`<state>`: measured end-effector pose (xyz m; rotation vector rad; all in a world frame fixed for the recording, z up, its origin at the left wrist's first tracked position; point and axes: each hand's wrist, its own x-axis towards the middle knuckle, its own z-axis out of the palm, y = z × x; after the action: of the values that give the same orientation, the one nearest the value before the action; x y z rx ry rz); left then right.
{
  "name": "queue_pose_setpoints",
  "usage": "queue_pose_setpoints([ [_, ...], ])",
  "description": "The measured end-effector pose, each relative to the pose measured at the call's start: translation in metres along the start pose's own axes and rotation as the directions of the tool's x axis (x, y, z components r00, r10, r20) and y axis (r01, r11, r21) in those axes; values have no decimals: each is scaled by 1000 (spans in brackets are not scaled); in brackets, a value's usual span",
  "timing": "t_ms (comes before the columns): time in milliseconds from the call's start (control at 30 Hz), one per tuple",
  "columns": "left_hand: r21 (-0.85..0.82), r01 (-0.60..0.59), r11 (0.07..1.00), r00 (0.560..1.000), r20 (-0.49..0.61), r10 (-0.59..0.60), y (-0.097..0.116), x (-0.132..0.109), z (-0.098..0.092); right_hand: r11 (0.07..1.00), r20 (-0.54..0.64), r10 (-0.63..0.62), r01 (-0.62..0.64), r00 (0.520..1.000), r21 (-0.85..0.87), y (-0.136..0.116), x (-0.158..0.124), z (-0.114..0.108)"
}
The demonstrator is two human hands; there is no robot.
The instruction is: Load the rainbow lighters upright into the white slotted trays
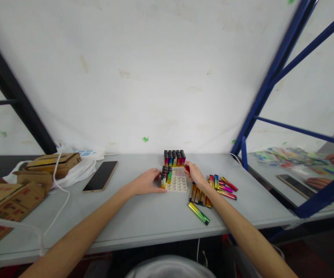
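A white tray with round holes [178, 183] lies on the grey table [143, 216]. Several colourful lighters [167, 174] stand in its left part, and more stand in a full block [174, 158] behind it. My left hand [148, 181] rests against the tray's left side, fingers curled at the standing lighters. My right hand [194, 173] is closed on a red lighter [187, 168] at the tray's far right corner. Loose lighters [213, 189] lie on the table to the right of the tray and under my right wrist.
A dark phone [100, 176] lies left of centre. Cardboard boxes [16, 189], a white bag and a white cable sit at the far left. A blue metal frame [271, 81] rises on the right; beyond it another person's hands [319, 182] work at a second table.
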<state>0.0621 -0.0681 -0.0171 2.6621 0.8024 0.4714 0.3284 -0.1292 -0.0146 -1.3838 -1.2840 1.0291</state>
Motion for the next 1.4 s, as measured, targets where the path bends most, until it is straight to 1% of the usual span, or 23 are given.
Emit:
queue_pose_setpoints([
  [100,2,-1,1000,1000,-8,1,-1,0,1,999,23,-41,42,999,-31,2,2,0],
  [300,9,9,1000,1000,9,-9,1,0,0,990,2,-82,82,997,-115,6,3,1],
  [367,6,6,1000,1000,5,-6,2,0,-1,990,-1,-87,86,996,-109,6,2,0],
  [500,4,2,1000,1000,-7,-2,2,0,-1,996,-46,-72,69,996,-51,3,2,0],
  [600,4,3,1000,1000,-2,-3,1,0,0,996,-2,-92,92,996,-9,-1,2,1],
  [700,6,1,1000,1000,-2,-1,0,0,0,986,56,-163,162,985,23,-5,0,3],
  [800,6,-1,1000,1000,-1,1,0,0,1,968,94,-249,247,964,30,-9,-2,3],
  [867,5,-3,1000,1000,-2,3,-1,0,1,950,123,-308,311,943,-9,-10,-4,2],
  [1000,6,-5,1000,1000,-3,5,-1,0,1,883,149,-420,441,895,-160,-11,-8,-1],
  [1067,7,-5,1000,1000,-1,5,0,0,1,876,187,-417,448,890,-180,-9,-11,0],
  [1133,12,-4,1000,1000,-1,4,0,0,1,894,216,-380,417,899,-164,-7,-14,2],
  [1233,12,-1,1000,1000,-3,1,0,0,1,901,211,-358,396,910,-177,-6,-18,7],
  [1300,5,1,1000,1000,-3,-1,0,0,1,875,212,-378,422,901,-235,-7,-19,10],
  [1400,-8,1,1000,1000,-6,-1,0,0,1,780,254,-451,516,855,-354,-8,-20,12],
])
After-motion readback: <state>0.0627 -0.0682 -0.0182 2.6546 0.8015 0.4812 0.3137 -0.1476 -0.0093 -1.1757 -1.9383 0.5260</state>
